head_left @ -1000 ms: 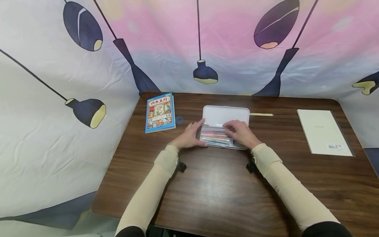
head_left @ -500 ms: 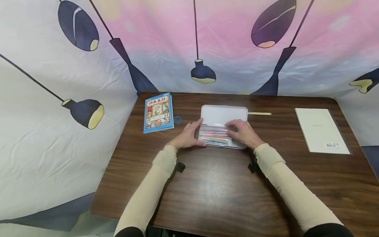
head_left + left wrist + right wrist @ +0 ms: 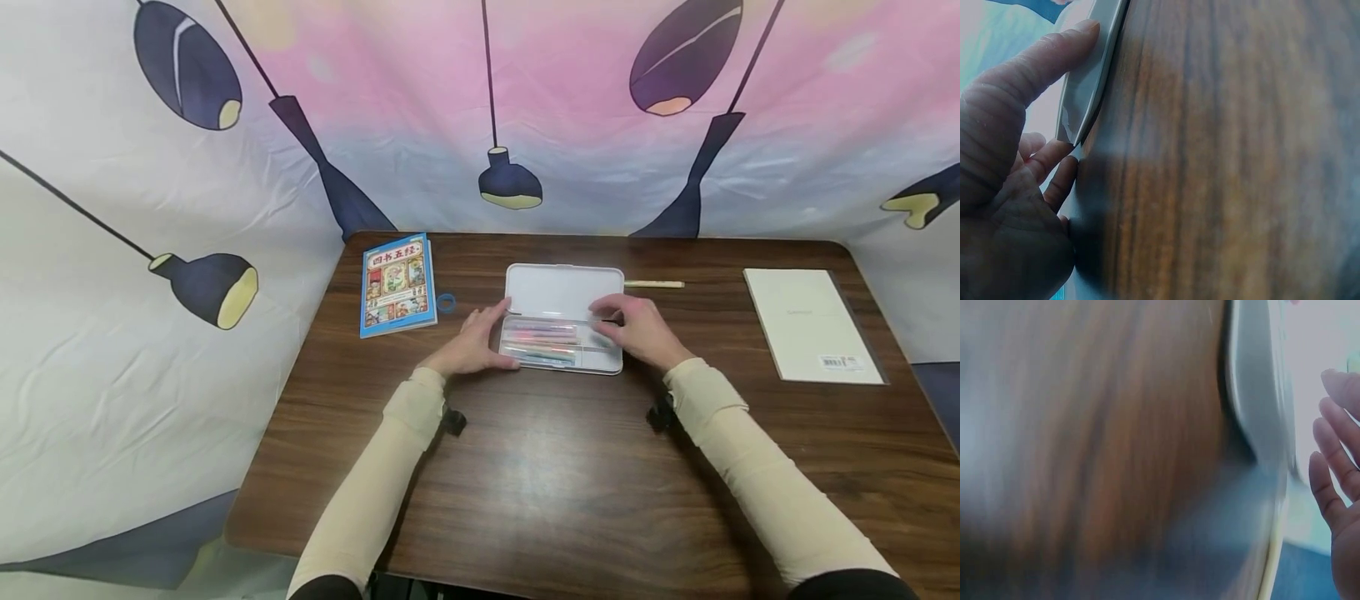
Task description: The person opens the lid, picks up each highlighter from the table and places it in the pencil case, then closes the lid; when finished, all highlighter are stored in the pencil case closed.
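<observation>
A white plastic pencil case (image 3: 565, 290) lies on the table with its lid folded back, away from me. Several coloured pens (image 3: 540, 335) lie in its base, toward the left; some seem to be inside clear packaging. My left hand (image 3: 468, 343) grips the case's left end, thumb at the front edge and fingers near the hinge side. In the left wrist view, the thumb lies along the case wall (image 3: 1079, 94). My right hand (image 3: 637, 329) hovers over the case's right end, fingers slightly bent and holding nothing visible. The right wrist view shows its fingers apart from the case wall (image 3: 1254, 375).
A yellow pen (image 3: 654, 284) lies just right of the lid. On the left are a blue-edged comic book (image 3: 397, 283) and a blue tape ring (image 3: 446, 303). A cream notebook (image 3: 813, 325) lies at the right. A printed cloth hangs behind the brown table (image 3: 555, 483).
My right hand has drawn back to the right from over the pens, uncovering more of the case's right end. The left hand keeps its place on the case. The head view has shifted slightly.
</observation>
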Tool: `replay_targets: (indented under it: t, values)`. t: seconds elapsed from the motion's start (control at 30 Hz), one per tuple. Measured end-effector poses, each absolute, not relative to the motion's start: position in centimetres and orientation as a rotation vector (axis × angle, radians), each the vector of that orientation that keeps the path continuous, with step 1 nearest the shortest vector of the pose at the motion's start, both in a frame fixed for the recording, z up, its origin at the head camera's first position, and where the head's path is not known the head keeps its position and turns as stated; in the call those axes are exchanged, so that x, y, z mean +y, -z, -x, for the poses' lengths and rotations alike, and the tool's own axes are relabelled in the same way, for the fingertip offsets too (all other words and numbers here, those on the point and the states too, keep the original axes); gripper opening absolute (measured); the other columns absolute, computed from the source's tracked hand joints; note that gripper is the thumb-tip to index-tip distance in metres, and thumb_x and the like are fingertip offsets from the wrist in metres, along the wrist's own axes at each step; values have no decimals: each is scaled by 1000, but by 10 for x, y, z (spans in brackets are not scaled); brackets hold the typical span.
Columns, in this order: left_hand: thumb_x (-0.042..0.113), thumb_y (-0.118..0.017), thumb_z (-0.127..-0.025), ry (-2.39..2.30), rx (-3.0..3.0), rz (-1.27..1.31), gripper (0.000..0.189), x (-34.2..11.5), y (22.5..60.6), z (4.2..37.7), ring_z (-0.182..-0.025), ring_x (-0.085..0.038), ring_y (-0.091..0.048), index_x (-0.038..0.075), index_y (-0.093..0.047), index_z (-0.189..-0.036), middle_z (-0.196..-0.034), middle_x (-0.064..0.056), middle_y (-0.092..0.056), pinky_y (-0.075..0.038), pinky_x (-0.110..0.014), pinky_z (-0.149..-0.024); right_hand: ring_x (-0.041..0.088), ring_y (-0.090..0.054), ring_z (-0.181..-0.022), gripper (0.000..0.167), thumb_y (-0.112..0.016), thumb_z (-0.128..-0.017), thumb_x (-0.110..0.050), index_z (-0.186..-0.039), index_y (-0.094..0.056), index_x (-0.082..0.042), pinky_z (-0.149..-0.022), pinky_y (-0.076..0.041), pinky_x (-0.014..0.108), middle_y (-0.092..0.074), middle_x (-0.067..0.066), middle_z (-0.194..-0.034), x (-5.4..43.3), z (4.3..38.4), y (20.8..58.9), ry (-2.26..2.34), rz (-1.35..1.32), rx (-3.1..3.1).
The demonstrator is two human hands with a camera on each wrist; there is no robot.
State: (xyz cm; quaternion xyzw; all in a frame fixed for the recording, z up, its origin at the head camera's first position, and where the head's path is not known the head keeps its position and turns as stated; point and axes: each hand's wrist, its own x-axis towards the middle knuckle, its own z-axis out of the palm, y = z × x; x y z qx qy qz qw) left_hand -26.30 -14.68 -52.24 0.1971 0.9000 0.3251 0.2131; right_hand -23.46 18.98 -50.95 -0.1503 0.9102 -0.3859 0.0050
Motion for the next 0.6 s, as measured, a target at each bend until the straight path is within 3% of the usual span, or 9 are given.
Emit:
replay_targets:
  t: [0.47,0.6]
  values:
    - [51,-90,-81,-907,2491,-546,120,-148,522,265,-161,-46,-1,37,-11,-171,-176,-19,-15,-14,-68,-126,38,-67,-106,32,-77,-97,-16,-124,-72,-1,-93,-48,51,-74,23,-115,280,259,512,1156,176,2971]
    - [51,-90,-80,-900,2487,-541,121,-147,523,265,-162,-45,-1,38,-11,-171,-176,-19,-14,-13,-67,-126,43,-64,-113,34,-77,-96,-15,-126,-70,0,-97,-46,55,-72,27,-119,296,268,515,1145,144,2978]
